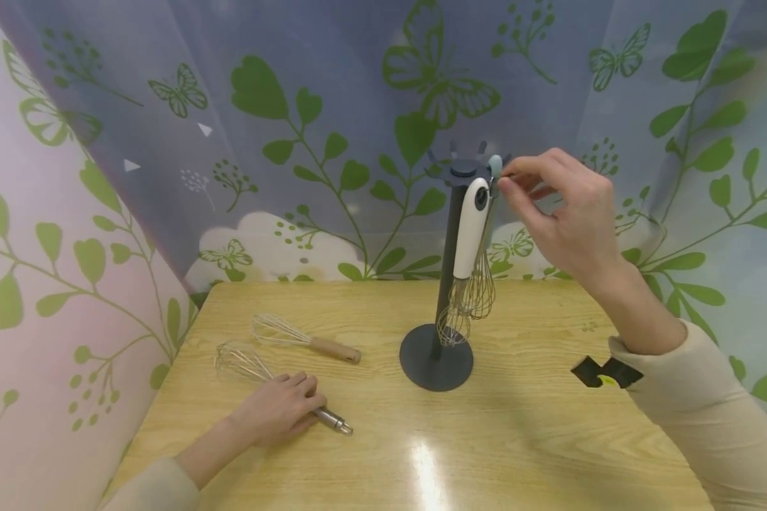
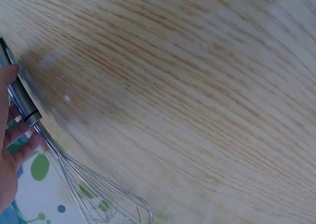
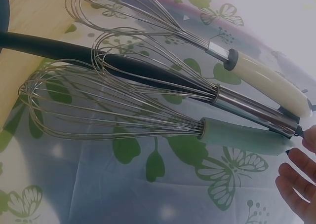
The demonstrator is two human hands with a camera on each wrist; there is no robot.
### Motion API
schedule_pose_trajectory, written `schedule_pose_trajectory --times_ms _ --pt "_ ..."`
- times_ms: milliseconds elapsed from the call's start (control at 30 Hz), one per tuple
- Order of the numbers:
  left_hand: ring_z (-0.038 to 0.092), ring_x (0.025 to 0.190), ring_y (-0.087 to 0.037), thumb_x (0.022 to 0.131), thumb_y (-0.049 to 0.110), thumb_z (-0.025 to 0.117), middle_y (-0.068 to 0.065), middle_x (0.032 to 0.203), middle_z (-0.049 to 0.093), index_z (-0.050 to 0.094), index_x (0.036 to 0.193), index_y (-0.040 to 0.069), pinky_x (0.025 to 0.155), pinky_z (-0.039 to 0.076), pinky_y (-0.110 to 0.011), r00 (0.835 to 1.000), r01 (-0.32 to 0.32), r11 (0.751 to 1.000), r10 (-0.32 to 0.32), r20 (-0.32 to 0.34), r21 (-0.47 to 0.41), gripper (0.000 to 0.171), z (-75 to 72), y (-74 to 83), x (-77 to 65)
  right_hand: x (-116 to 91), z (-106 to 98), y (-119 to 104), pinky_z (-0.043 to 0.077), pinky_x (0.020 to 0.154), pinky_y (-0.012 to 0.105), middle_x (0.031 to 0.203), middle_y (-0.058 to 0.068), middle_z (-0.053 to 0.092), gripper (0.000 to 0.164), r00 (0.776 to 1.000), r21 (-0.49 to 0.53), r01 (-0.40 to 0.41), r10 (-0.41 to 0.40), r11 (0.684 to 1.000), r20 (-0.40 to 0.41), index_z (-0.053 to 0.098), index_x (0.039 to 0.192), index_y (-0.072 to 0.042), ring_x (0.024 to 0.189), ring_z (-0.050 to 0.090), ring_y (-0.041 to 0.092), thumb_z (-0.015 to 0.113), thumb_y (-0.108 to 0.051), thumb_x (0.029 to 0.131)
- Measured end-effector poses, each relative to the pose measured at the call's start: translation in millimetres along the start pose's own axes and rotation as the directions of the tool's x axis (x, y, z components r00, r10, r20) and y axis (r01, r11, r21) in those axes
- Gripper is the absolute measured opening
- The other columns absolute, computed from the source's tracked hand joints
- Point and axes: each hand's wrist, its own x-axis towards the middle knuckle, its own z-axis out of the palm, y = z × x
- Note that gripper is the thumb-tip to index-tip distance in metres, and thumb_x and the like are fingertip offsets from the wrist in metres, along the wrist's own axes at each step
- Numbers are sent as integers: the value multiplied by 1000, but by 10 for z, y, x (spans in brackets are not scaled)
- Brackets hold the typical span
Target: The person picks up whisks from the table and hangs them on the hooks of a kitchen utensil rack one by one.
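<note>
My right hand [image 1: 572, 213] is raised at the top of a dark stand [image 1: 447, 241], its thumb and fingertips pinching the end of a steel-handled whisk [image 3: 256, 108]. Beside that whisk hang a white-handled whisk [image 1: 469, 234] and a mint-handled whisk [image 3: 242, 136], their wire loops pointing down. In the head view the white handle hides most of the steel one. Down on the table, my left hand [image 1: 278, 411] grips a second steel-handled whisk [image 1: 335, 422] around its handle, with thumb on one side and fingers on the other in the left wrist view.
A wooden-handled whisk [image 1: 335, 349] lies on the wooden table [image 1: 518, 440], just beyond the left hand. The stand's round base [image 1: 436, 376] sits mid-table, and several hooks ring its top [image 1: 465, 170]. A leaf-and-butterfly curtain [image 1: 332, 106] closes off the back and sides.
</note>
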Motion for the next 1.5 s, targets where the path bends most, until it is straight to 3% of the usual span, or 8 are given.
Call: schedule_pose_trajectory --times_ms 367,600,967,1267,1500 --pt "67 91 -14 98 35 74 1 106 71 68 110 25 78 63 -30 1000 11 1000 -11 22 -12 17 30 12 17 5 -18 -10 48 77 1 87 18 73 8 1000 -7 -6 6 1000 12 77 100 3 88 54 -21 75 1 93" --pt "67 89 -13 99 31 72 2 103 70 68 110 24 76 62 -29 1000 11 999 -11 12 -43 14 10 34 46 13 -16 -3 48 77 1 87 18 74 8 1000 -6 -2 2 1000 8 78 100 3 88 54 -22 75 1 93" --pt "62 83 -8 101 35 69 5 97 67 68 111 25 70 57 -20 999 41 997 -40 18 -64 14 61 80 93 -5 -16 -4 47 77 1 86 18 73 8 1000 2 -5 5 1000 0 77 100 3 89 54 -23 76 2 92" --pt "59 78 -7 100 34 71 4 95 65 70 111 22 64 51 -17 997 75 991 -78 -22 -115 17 -3 84 175 -4 -9 -7 48 77 1 86 18 73 8 1000 9 -3 3 1000 -3 78 100 3 88 55 -22 76 3 92" --pt "53 72 -4 99 35 72 5 93 64 69 110 22 59 40 -12 993 89 990 -96 -64 -114 17 -48 67 242 -3 -10 -7 47 77 1 87 18 74 8 1000 8 -4 4 1000 -3 78 100 3 89 55 -23 76 3 92"
